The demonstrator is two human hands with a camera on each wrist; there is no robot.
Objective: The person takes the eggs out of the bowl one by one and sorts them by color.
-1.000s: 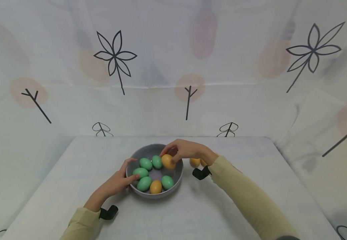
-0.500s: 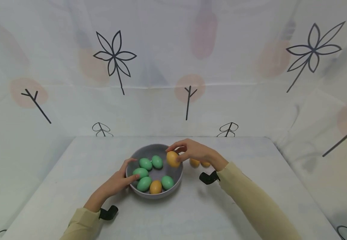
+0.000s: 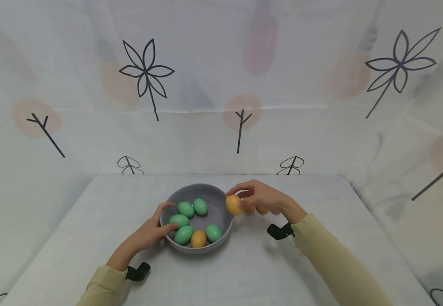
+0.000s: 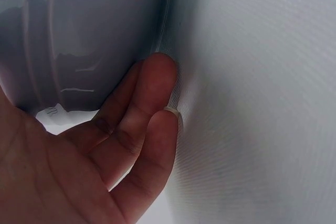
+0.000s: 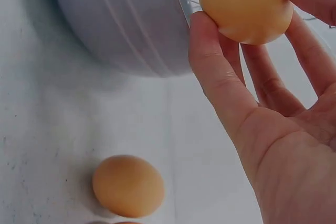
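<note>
A grey bowl (image 3: 206,187) sits in the middle of the table and holds several green eggs (image 3: 185,208) and one orange egg (image 3: 198,238). My left hand (image 3: 160,221) grips the bowl's left rim, with the thumb over the edge. In the left wrist view its fingers (image 4: 152,93) lie against the bowl's outer wall (image 4: 79,35). My right hand (image 3: 237,195) pinches another orange egg (image 3: 234,204) just outside the bowl's right rim. The right wrist view shows this egg (image 5: 244,6) between thumb and fingers, above the table beside the bowl (image 5: 126,24).
Two more orange eggs (image 3: 249,208) lie on the white table (image 3: 244,263) right of the bowl, partly behind my right hand; one egg (image 5: 127,184) shows in the right wrist view. Patterned white cloth walls stand at the back and sides.
My right hand has lifted the orange egg out of the bowl and carried it right, past the rim. The left hand and the bowl have stayed put.
</note>
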